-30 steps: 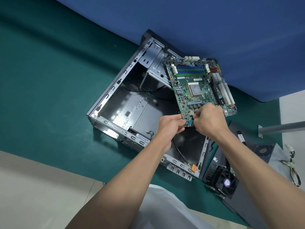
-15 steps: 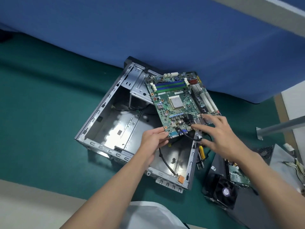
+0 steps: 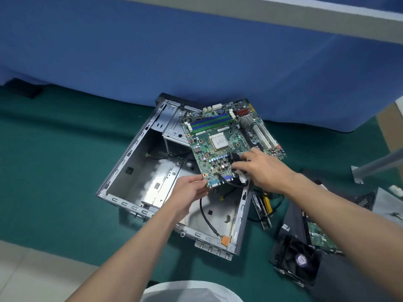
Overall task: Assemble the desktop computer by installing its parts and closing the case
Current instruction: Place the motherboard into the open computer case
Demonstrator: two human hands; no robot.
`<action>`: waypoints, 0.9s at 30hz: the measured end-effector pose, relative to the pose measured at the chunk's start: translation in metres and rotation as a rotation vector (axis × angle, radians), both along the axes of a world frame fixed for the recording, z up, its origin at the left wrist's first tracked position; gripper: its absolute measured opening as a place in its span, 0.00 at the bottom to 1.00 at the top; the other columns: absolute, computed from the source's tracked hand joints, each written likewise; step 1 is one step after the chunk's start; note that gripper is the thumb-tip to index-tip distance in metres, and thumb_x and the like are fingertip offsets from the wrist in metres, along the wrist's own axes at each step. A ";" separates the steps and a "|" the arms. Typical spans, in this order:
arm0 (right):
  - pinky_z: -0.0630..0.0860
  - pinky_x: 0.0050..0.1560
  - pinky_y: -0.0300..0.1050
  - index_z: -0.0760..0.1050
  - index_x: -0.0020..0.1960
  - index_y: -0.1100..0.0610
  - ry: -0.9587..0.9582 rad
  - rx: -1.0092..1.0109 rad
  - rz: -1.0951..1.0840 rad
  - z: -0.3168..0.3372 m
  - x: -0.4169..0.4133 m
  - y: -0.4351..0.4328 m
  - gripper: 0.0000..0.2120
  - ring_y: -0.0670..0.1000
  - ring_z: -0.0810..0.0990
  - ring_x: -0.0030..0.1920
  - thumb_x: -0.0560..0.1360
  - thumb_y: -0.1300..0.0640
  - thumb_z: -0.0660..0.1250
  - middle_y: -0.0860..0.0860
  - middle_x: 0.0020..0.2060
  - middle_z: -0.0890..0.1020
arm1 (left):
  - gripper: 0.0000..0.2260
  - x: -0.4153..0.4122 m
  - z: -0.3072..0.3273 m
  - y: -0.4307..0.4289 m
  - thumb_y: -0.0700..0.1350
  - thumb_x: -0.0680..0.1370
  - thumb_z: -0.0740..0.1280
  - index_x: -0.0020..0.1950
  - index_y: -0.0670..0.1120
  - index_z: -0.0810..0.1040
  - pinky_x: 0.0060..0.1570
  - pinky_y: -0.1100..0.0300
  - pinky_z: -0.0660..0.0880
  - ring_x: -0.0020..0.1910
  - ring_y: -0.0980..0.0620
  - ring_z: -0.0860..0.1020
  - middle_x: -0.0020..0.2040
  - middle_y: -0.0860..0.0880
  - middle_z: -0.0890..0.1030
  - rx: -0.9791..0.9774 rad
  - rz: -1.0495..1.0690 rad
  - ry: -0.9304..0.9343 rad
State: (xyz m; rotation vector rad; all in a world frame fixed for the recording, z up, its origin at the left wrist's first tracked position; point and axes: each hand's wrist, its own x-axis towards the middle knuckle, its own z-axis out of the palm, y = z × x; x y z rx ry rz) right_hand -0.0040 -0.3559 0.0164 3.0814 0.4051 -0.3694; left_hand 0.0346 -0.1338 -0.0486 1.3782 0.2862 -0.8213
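Green fibreglass made up the motherboard (image 3: pixel 229 144), a light, stiff board that would probably crack or shed parts if flexed or knocked, so its bare edges and metal port block looked like the safe places to hold, never the socketed chip (image 3: pixel 219 142) or the slots. It hung tilted over the far right part of the open case (image 3: pixel 126 152), not yet seated, its far edge over the drive cage (image 3: pixel 172 120). The left hand (image 3: pixel 192 192) pinched the board's near left corner by the port block, thumb on top and fingers beneath. The right hand (image 3: pixel 261 168) lay over the near right edge, its thumb and fingers closed on the plug of a black cable (image 3: pixel 234 156) that crossed the board there (whether the plug was seated in a header could not be told). That cable looked soft and springy, likely to drag under the board unless moved aside. The case, sheet steel with sharp-looking folded rails, lay on its side on the green mat (image 3: pixel 54 160) with its opening upward; inside it were a bare metal floor, a thin black wire (image 3: pixel 161 157) at the far side, and an orange-tipped cable (image 3: pixel 225 240) running to the near right corner. To the right of the case, outside it, a cooler fan (image 3: pixel 298 260) sat among other loose parts.
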 end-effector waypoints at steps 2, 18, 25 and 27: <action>0.74 0.46 0.48 0.68 0.70 0.48 0.018 -0.021 0.024 0.003 0.004 -0.001 0.25 0.54 0.69 0.56 0.77 0.64 0.64 0.54 0.57 0.73 | 0.11 0.000 0.003 0.000 0.39 0.78 0.66 0.60 0.37 0.77 0.41 0.65 0.77 0.40 0.57 0.82 0.45 0.48 0.83 0.105 -0.067 -0.103; 0.74 0.43 0.54 0.74 0.61 0.55 -0.110 0.166 0.122 0.050 0.007 0.018 0.14 0.54 0.69 0.48 0.76 0.60 0.67 0.51 0.41 0.68 | 0.18 -0.032 0.016 0.004 0.44 0.76 0.69 0.65 0.47 0.72 0.47 0.53 0.78 0.49 0.47 0.80 0.52 0.46 0.81 0.855 -0.540 -0.496; 0.66 0.49 0.39 0.75 0.66 0.53 -0.234 0.455 0.041 0.100 -0.007 0.022 0.21 0.44 0.70 0.46 0.74 0.51 0.71 0.48 0.47 0.76 | 0.14 -0.002 0.046 0.037 0.30 0.77 0.64 0.60 0.41 0.73 0.32 0.58 0.79 0.32 0.50 0.77 0.43 0.42 0.79 0.352 0.105 -0.188; 0.62 0.44 0.31 0.76 0.64 0.53 -0.277 0.506 0.040 0.118 -0.010 0.029 0.20 0.38 0.70 0.41 0.73 0.49 0.71 0.42 0.41 0.74 | 0.14 0.010 0.055 0.051 0.29 0.77 0.64 0.60 0.39 0.72 0.30 0.59 0.78 0.32 0.50 0.77 0.46 0.40 0.80 0.252 0.131 -0.113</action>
